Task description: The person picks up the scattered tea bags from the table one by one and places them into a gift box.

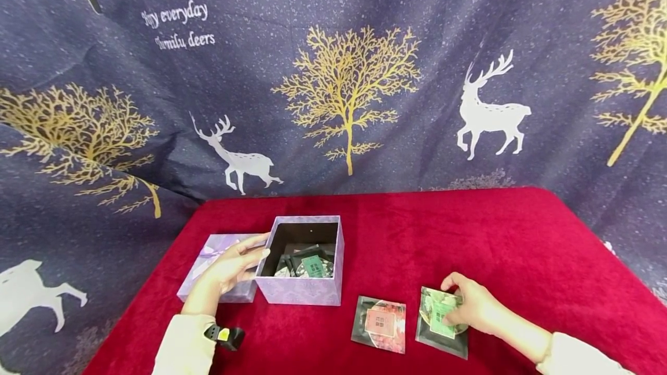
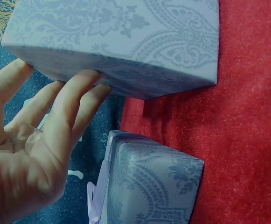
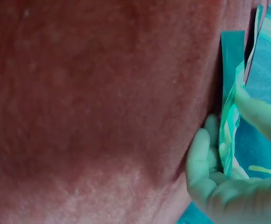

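My right hand [image 1: 471,305] pinches a green and black sachet [image 1: 440,308] at its right edge, at the table's front right. In the right wrist view the thumb is on one face of the sachet [image 3: 228,121] and the curled fingers are on the other. A lidless lilac patterned box [image 1: 299,291] stands left of centre, with several dark sachets [image 1: 312,265] inside. Fairly straight fingers of my left hand [image 1: 234,265] touch the box's left wall, also seen in the left wrist view on the box [image 2: 126,42].
A red and black sachet [image 1: 379,324] lies flat between the box and the green one. The lilac lid [image 1: 242,291], bearing a ribbon bow [image 1: 215,250], rests left of the box, beneath my left hand. Red cloth [image 1: 443,230] covers the table; a printed curtain [image 1: 250,85] hangs behind.
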The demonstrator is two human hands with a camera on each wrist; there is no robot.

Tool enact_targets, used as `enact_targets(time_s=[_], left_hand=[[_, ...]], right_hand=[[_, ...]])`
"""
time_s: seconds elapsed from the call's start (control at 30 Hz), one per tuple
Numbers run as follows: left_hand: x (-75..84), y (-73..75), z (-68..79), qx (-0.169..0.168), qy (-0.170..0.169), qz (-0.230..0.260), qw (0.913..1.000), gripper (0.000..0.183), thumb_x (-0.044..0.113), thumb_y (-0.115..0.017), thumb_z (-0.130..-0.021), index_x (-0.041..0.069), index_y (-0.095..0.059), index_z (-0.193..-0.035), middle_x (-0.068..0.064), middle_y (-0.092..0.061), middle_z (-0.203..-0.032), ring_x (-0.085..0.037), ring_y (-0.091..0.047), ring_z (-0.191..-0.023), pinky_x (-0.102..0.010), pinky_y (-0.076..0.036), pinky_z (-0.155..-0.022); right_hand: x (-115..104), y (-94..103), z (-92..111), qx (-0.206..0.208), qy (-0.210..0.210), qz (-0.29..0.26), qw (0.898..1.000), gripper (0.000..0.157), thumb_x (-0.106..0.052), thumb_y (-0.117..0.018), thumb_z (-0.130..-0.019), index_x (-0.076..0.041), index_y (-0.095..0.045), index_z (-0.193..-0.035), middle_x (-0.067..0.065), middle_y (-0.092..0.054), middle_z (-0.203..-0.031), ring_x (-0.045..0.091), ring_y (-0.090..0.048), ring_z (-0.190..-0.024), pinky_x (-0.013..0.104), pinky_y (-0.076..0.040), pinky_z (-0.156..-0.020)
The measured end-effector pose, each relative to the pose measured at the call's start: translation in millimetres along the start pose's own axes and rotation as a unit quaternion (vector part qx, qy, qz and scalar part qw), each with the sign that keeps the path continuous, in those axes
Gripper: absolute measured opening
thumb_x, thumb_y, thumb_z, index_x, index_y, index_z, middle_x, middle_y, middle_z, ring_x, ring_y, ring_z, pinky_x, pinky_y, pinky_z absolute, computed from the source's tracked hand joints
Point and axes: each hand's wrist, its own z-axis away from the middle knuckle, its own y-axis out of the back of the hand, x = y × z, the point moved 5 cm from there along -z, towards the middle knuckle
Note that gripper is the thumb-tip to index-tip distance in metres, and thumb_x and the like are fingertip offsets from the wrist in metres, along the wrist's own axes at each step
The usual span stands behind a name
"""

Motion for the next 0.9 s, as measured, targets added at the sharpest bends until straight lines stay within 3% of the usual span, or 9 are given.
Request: enact_targets(time_s=[0.2, 0.37, 0.5, 0.7, 0.9], left_hand=[[0.5, 0.2, 0.1, 0.002, 0.004, 0.002, 1.0, 0.062, 0.017, -0.056, -0.094, 0.008, -0.028, -0.149, -0.016, -0.043, -0.143, -0.026, -0.046, -0.128, -0.044, -0.048, -0.094], [0.9, -0.2, 0.7, 0.003, 0.004, 0.003, 1.0, 0.062, 0.016, -0.056, -0.094, 0.008, -0.028, -0.149, -0.014, -0.046, -0.141, -0.023, -0.049, -0.124, -0.044, -0.048, -0.093], [0.8, -0.2, 1.5, 0.0, 0.001, 0.001, 1.0, 0.062, 0.016, -0.056, -0.094, 0.007, -0.028, -0.149, -0.013, -0.047, -0.14, -0.021, -0.05, -0.123, -0.043, -0.048, -0.093], [0.3, 0.5, 0.4, -0.007, -0.005, 0.004, 1.0, 0.06, 0.016, -0.056, -0.095, 0.008, -0.029, -0.148, -0.007, -0.052, -0.136, -0.018, -0.051, -0.121, -0.041, -0.049, -0.091], [-0.4, 0.8, -0.7, -0.005, -0.001, -0.002, 1.0, 0.06, 0.016, -0.056, -0.095, 0.008, -0.029, -0.149, -0.014, -0.046, -0.142, -0.025, -0.046, -0.127, -0.041, -0.048, -0.092]], right_hand=[[4.9, 1.3, -2.4, -0.001, -0.022, -0.075, 0.997, 0.065, 0.01, -0.074, -0.059, 0.005, -0.046, -0.117, 0.011, -0.058, -0.081, 0.019, -0.055, -0.066, 0.03, -0.049, -0.055], [10.8, -1.5, -2.8, -0.04, -0.062, -0.17, 0.983, 0.07, 0.01, -0.068, -0.068, 0.013, -0.032, -0.128, 0.015, -0.058, -0.089, 0.021, -0.06, -0.071, 0.037, -0.053, -0.06], [12.7, -2.4, -3.4, -0.058, -0.082, -0.202, 0.974, 0.063, 0.01, -0.066, -0.072, 0.015, -0.032, -0.125, 0.012, -0.06, -0.087, 0.02, -0.063, -0.074, 0.039, -0.054, -0.063], [12.2, -0.2, -4.0, -0.101, -0.065, -0.249, 0.961, 0.046, 0.004, -0.064, -0.076, 0.014, -0.04, -0.114, 0.004, -0.066, -0.087, 0.018, -0.065, -0.078, 0.038, -0.055, -0.066], [9.8, 2.3, -5.7, -0.125, -0.044, -0.279, 0.951, 0.041, 0.002, -0.064, -0.08, 0.014, -0.043, -0.113, 0.003, -0.069, -0.09, 0.016, -0.066, -0.082, 0.04, -0.056, -0.072]])
